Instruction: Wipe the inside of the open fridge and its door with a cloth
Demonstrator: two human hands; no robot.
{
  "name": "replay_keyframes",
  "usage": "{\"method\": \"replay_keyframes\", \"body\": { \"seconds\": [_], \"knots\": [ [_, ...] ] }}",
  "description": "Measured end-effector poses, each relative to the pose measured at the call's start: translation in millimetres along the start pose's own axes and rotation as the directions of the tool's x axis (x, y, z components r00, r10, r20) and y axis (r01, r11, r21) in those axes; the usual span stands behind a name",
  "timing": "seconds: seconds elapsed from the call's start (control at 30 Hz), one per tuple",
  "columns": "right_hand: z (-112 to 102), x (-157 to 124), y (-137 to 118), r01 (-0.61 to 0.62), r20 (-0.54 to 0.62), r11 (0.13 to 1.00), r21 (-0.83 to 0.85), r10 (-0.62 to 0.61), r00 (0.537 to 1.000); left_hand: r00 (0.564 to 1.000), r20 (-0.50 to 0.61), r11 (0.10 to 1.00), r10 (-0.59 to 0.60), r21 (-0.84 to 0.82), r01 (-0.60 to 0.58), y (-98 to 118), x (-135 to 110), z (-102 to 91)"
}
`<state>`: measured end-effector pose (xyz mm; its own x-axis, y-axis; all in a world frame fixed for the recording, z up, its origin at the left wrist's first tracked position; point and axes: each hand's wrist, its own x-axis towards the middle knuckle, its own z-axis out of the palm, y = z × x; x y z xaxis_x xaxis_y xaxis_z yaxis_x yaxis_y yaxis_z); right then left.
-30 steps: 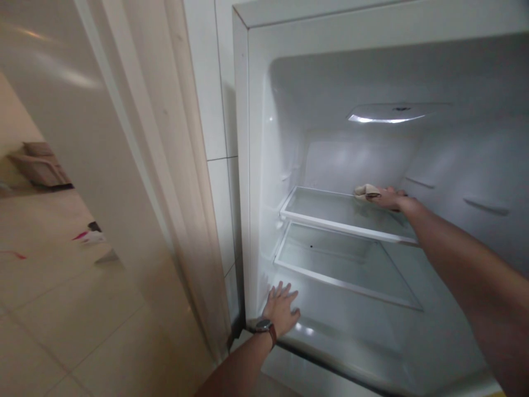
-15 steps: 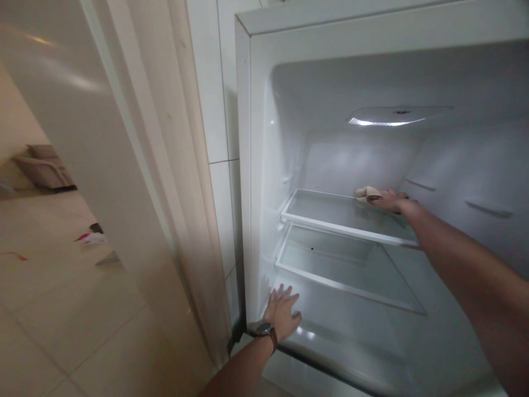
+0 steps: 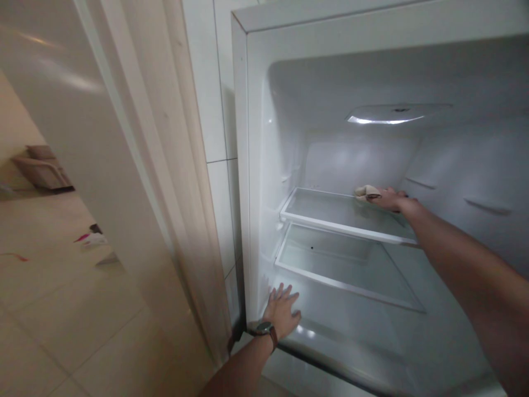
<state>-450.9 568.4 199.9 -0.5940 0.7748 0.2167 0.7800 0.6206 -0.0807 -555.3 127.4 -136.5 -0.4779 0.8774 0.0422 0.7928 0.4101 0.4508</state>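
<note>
Inside the open fridge (image 3: 248,110), my right hand (image 3: 390,199) is closed on a cream cloth (image 3: 366,193), which rests toward the back right of the upper glass shelf (image 3: 326,207). Part of the cloth is hidden under the hand. My left hand (image 3: 283,313), fingers spread, is at the lower left of the fridge, by its inner side wall and front edge. A dark watch (image 3: 265,330) on a brown strap is around the left wrist. Below the upper shelf, a second glass shelf (image 3: 330,253) is in place.
A light (image 3: 384,118) glows in the fridge ceiling. Shelf ledges (image 3: 487,207) stick out from the right wall. Left of the fridge are white tiles (image 3: 219,209) and a wooden door frame (image 3: 194,182). Beyond it, an armchair (image 3: 43,165) stands on a tiled floor.
The view has shifted very slightly. Both hands and the cloth stay in nearly the same places.
</note>
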Motion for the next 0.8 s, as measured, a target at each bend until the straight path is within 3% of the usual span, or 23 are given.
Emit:
{"method": "replay_keyframes", "body": {
  "seconds": [0.1,0.37,0.8],
  "knots": [
    [-3,-5,-5,-0.086,0.039,0.996,-0.011,0.086,0.996,1.000,-0.014,1.000,0.006,-0.006,-0.006,-1,0,2.0],
    [-10,-17,-16,-0.122,0.059,0.992,-0.022,0.123,0.991,1.000,-0.018,1.000,0.007,-0.013,-0.008,-5,3,8.4],
    [-5,-11,-11,-0.128,0.066,0.992,-0.013,0.129,0.989,1.000,-0.029,1.000,0.010,-0.011,-0.010,-3,2,4.8]
  ]
}}
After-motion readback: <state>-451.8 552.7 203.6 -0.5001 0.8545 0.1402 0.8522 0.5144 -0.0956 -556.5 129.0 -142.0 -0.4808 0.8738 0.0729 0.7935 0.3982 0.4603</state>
